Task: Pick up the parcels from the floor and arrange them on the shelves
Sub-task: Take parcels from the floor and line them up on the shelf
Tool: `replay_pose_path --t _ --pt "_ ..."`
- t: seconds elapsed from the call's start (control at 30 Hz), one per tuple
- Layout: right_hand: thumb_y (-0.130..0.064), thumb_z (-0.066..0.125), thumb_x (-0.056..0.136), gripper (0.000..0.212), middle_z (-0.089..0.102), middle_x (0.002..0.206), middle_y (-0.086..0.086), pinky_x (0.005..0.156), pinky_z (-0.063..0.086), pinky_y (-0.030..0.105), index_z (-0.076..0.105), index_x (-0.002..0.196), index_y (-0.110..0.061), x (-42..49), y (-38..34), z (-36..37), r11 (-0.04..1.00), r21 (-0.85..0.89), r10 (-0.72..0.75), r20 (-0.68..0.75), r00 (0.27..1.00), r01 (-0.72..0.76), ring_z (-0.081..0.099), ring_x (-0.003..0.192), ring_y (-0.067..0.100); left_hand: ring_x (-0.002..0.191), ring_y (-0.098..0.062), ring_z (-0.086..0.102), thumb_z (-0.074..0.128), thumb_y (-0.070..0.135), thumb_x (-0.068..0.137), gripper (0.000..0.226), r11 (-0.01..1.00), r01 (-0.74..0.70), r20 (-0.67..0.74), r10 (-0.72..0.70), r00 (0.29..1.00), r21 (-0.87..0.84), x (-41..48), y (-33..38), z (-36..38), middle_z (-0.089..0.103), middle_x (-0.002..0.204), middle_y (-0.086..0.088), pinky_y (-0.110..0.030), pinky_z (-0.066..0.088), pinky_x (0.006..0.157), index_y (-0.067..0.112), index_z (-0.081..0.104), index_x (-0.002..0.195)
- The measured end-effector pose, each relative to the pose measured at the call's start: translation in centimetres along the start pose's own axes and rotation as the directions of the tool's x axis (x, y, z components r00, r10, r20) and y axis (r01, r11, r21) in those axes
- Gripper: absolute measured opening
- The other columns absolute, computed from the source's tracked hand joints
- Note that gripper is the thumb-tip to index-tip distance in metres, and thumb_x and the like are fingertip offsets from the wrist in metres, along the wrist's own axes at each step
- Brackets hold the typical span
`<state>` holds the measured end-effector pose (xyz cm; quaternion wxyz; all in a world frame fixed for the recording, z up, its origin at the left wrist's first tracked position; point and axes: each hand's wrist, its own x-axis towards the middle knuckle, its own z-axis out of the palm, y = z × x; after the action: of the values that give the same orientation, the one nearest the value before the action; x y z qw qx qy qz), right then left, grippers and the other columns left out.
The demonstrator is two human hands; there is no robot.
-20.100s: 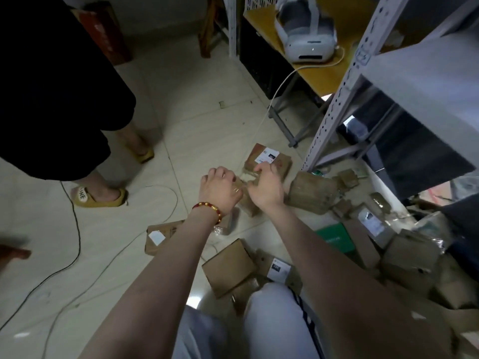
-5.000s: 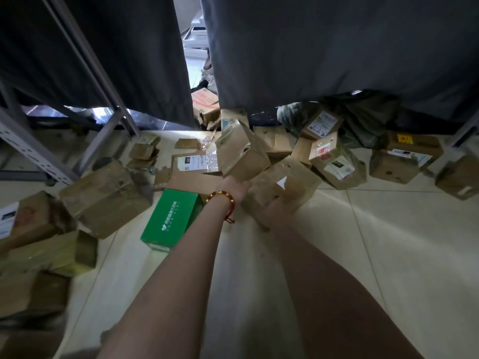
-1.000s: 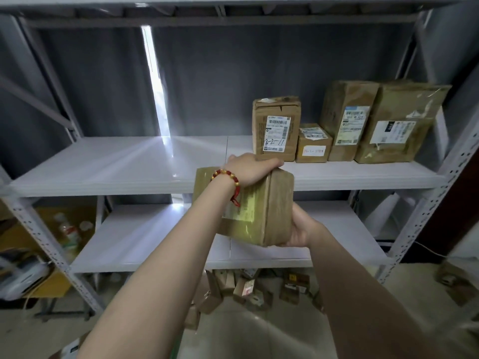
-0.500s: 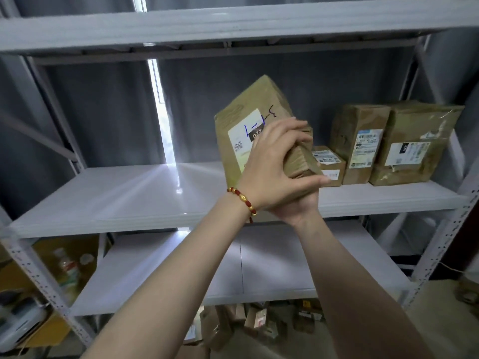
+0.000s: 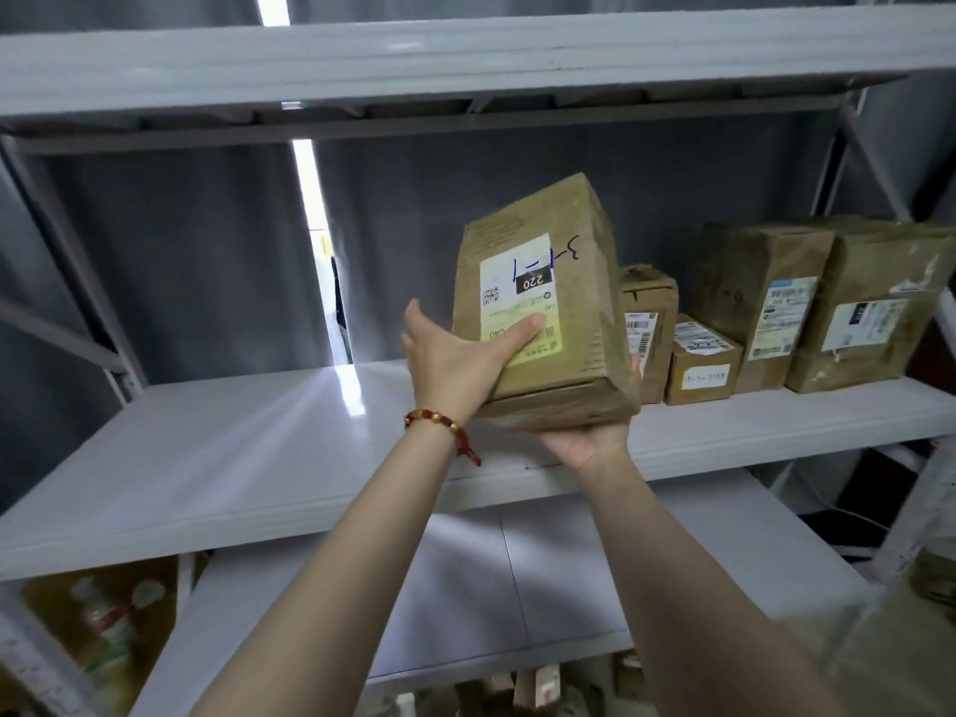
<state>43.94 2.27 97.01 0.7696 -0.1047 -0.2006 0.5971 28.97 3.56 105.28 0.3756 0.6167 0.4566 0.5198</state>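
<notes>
- Both hands clamp one parcel point(image 5: 543, 313), held in the air over the front edge of the middle shelf point(image 5: 233, 458), not yet resting on it.
- Left hand point(image 5: 455, 359), bracelet point(image 5: 439, 421) on its wrist, grips the parcel's lower left corner, thumb flat across the label.
- Right hand point(image 5: 589, 437) cups the bottom from below; one fingertip shows at the right edge.
- Parcel's long axis is near upright, top leaning right, label facing the person.
- Key relation: the row of shelved parcels point(image 5: 765, 297) stands just right of and behind it; nearest is a narrow box point(image 5: 646, 323), partly hidden by it.
- Bare shelf lies behind and to the left.
- Judgement: next is forward and down, onto the row's left end; the right hand must slide out from under.
- Risk: bumping the narrow box.
</notes>
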Motion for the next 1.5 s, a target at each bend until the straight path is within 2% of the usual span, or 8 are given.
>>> replay_pose_path --t 0.13,0.27,0.4,0.73,0.97,1.13,1.33,1.5 --pt "-0.044 0.059 0.079 0.04 0.067 0.106 0.013 0.095 0.045 0.041 0.071 0.103 -0.014 1.8 0.8 -0.8 0.984 -0.163 0.058 -0.089 0.994 -0.072 0.064 0.096 0.031 0.127 -0.015 0.05 0.091 0.051 0.055 0.137 0.995 0.076 0.092 -0.071 0.993 -0.059 2.4 -3.6 -1.6 0.052 0.135 0.006 -0.035 0.039 0.11 0.016 0.005 0.155" --pt "-0.024 0.085 0.041 0.067 0.056 0.108 0.017 0.094 0.046 0.043 0.064 0.105 -0.019 5.3 1.1 -3.2 0.907 -0.406 0.003 -0.253 0.968 -0.109 0.057 0.099 0.032 0.125 -0.014 0.052 0.088 0.057 0.05 0.133 0.996 0.069 0.033 -0.067 0.997 -0.056 3.8 -6.9 -2.2 0.049 0.135 0.01 -0.035 0.041 0.107 0.019 0.013 0.153" --pt "-0.025 0.072 0.078 0.019 0.071 0.087 0.007 0.078 0.054 0.032 0.072 0.092 -0.013 6.4 2.2 -2.2 0.858 -0.509 -0.063 -0.252 0.966 -0.077 0.063 0.088 0.027 0.121 -0.011 0.051 0.08 0.06 0.062 0.111 0.994 0.084 -0.02 -0.085 0.996 -0.066 5.0 -9.0 -2.0 0.047 0.138 0.007 -0.034 0.041 0.105 0.02 0.024 0.149" --pt "-0.024 0.076 0.082 0.043 0.071 0.094 0.002 0.069 0.056 0.03 0.056 0.118 -0.011 10.5 2.4 -2.2 0.687 -0.726 -0.193 -0.201 0.96 -0.014 0.07 0.079 0.014 0.105 -0.012 0.061 0.064 0.061 0.071 0.065 0.994 0.093 -0.059 -0.097 0.994 -0.058 8.4 -11.1 0.4 0.058 0.118 0.013 -0.037 0.048 0.097 0.024 0.047 0.122" --pt "-0.033 0.08 0.063 0.075 0.068 0.115 0.026 0.09 0.054 0.06 0.057 0.128 -0.002 11.4 3.7 -3.8 0.862 -0.507 -0.195 -0.346 0.918 -0.008 0.068 0.103 0.042 0.133 -0.021 0.04 0.067 0.067 0.064 0.098 0.962 0.223 -0.192 -0.251 0.949 -0.159 9.3 -13.2 1.8 0.043 0.143 -0.003 -0.042 0.036 0.111 0.012 0.036 0.141" --pt "-0.03 0.063 0.086 0.021 0.073 0.086 0.003 0.079 0.053 0.035 0.072 0.098 -0.016 11.4 3.9 -4.0 0.916 -0.399 -0.179 -0.337 0.924 0.032 0.067 0.083 0.021 0.12 -0.018 0.054 0.075 0.069 0.058 0.122 0.79 0.383 -0.034 -0.453 0.891 -0.479 8.8 -13.0 2.1 0.045 0.139 -0.003 -0.044 0.045 0.104 0.013 0.014 0.148" --pt "-0.03 0.059 0.086 0.032 0.068 0.093 0.008 0.079 0.053 0.035 0.066 0.111 -0.011 10.7 4.5 -5.7 0.94 -0.334 -0.041 -0.334 0.942 -0.077 0.063 0.083 0.022 0.107 -0.016 0.063 0.075 0.02 0.083 0.079 0.817 0.382 0.092 -0.382 0.92 -0.432 7.4 -13.7 2.7 0.061 0.127 -0.001 -0.041 0.054 0.086 0.026 0.022 0.141" --pt "-0.034 0.072 0.063 0.059 0.051 0.112 0.018 0.096 0.048 0.048 0.06 0.115 -0.01 10.0 4.6 -6.6 0.924 -0.311 0.097 -0.366 0.925 -0.22 0.055 0.104 0.032 0.118 -0.019 0.06 0.079 0.009 0.075 0.107 0.851 0.285 0.067 -0.285 0.956 -0.441 7.4 -13.8 1.9 0.056 0.135 -0.001 -0.051 0.047 0.103 0.038 0.011 0.153"
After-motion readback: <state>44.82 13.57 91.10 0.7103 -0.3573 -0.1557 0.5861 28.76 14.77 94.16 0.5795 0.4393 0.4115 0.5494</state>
